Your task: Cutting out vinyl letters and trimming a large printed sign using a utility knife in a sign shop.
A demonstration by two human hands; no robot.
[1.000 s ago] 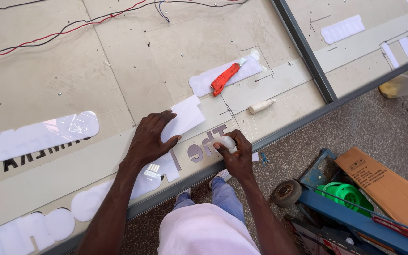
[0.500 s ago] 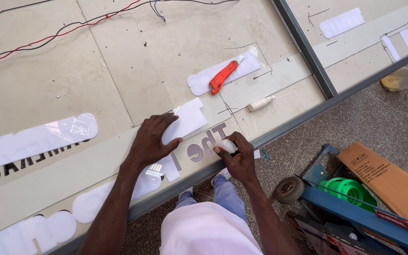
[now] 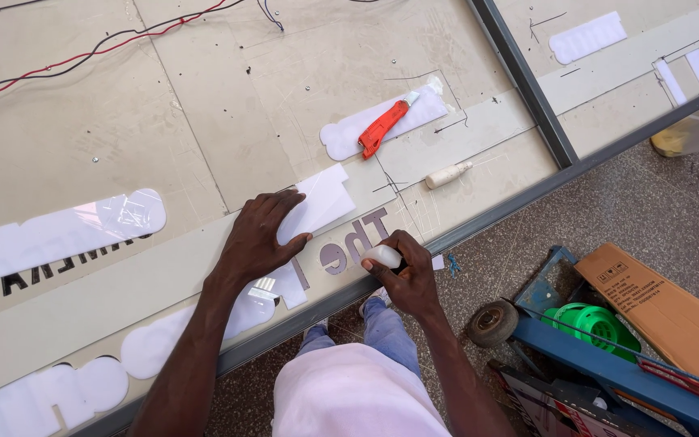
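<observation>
The left hand lay open, flat on a white acrylic piece; at its three o'clock, the right hand gripped a small white bottle.

Counts of things on and beside the sign panel

Two hands are at work: the left hand lies flat on one white sheet piece, and the right hand closes its fingers around one small white bottle. Above the right hand lie one orange utility knife and one cream glue tube. Two wires, one red and one black, run along the panel's far part. Right of the right hand, on the floor, sit one blue trolley with one wheel showing, one green reel and one cardboard box.
</observation>
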